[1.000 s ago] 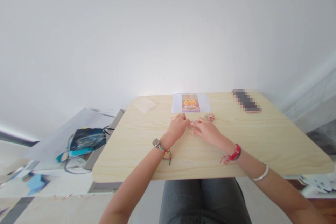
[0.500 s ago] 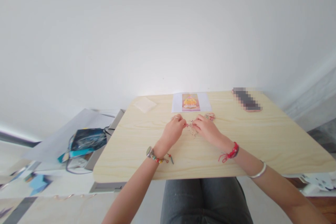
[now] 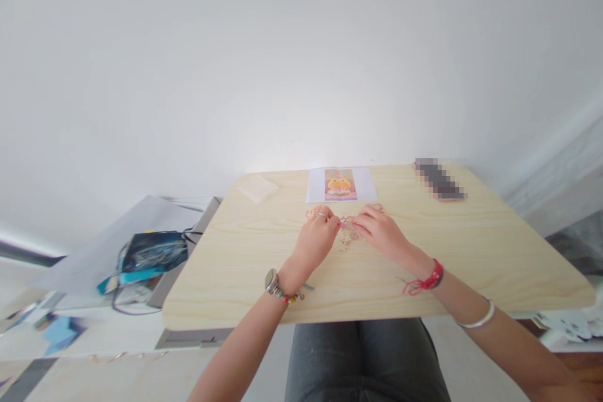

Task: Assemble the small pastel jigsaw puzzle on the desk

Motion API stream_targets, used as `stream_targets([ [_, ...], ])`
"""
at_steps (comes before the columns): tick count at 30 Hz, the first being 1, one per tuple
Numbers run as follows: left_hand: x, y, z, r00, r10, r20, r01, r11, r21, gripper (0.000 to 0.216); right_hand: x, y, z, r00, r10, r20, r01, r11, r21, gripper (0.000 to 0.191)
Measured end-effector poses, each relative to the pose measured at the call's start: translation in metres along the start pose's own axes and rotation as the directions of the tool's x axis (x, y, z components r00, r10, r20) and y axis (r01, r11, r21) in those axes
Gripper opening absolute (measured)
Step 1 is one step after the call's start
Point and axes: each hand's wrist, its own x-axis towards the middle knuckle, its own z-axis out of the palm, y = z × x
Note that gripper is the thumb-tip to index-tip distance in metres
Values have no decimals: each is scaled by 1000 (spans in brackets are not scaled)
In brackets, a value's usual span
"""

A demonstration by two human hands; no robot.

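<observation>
Small jigsaw puzzle pieces point(image 3: 347, 239) lie loose on the wooden table point(image 3: 471, 251), between and below my fingertips. My left hand point(image 3: 316, 235) has its fingers pinched on a puzzle piece, mostly hidden by the fingertips. Facing it, my right hand point(image 3: 382, 232) pinches another piece, and the two almost meet at the middle. More pieces point(image 3: 311, 213) show behind the left knuckles, and some point(image 3: 378, 206) behind the right hand. Beyond both hands a white sheet point(image 3: 365, 183) lies flat, with a printed picture point(image 3: 340, 184) of a yellow figure.
A phone point(image 3: 440, 180), blurred out, lies at the back right. A pale, thin square packet point(image 3: 258, 189) is at the back left. Left of the table, a dark bag point(image 3: 153, 251) rests on a lower surface. A white wall point(image 3: 301, 63) rises behind the table.
Both hands have shifted slightly to the right, and the left fingertips are now closer to the middle. Pieces behind the left hand have come into view. The camera view has moved a little.
</observation>
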Motion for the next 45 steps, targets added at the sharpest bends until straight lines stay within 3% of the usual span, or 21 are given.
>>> stream_targets([
  [8,2,4,1,1000,-18,9,18,1000,-4,17,0,7,4,1000,9,10,-9,1000,-1,15],
  [15,-11,-34,3,988,-131,-76,132,991,12,15,43,-9,32,992,-8,123,11,1000,-24,16],
  [21,-12,-65,7,964,-256,-78,256,967,-6,15,77,-19,58,973,-57,224,63,998,-18,17],
  [25,-10,-73,14,957,-284,-51,283,959,-24,16,83,-20,64,966,-77,247,94,994,-57,20],
  [29,-11,-76,18,961,-277,-21,276,960,-50,16,75,-19,55,970,-50,236,64,997,-49,21],
  [33,-17,-74,14,962,-269,-40,266,962,-58,18,56,-6,36,983,21,183,-21,1000,-2,18],
  [37,-21,-57,10,975,-215,-53,210,974,-83,19,32,12,18,976,65,206,-80,995,64,15],
  [45,-7,-16,22,994,-83,67,92,985,-144,20,3,10,7,962,-29,272,5,996,87,15],
])
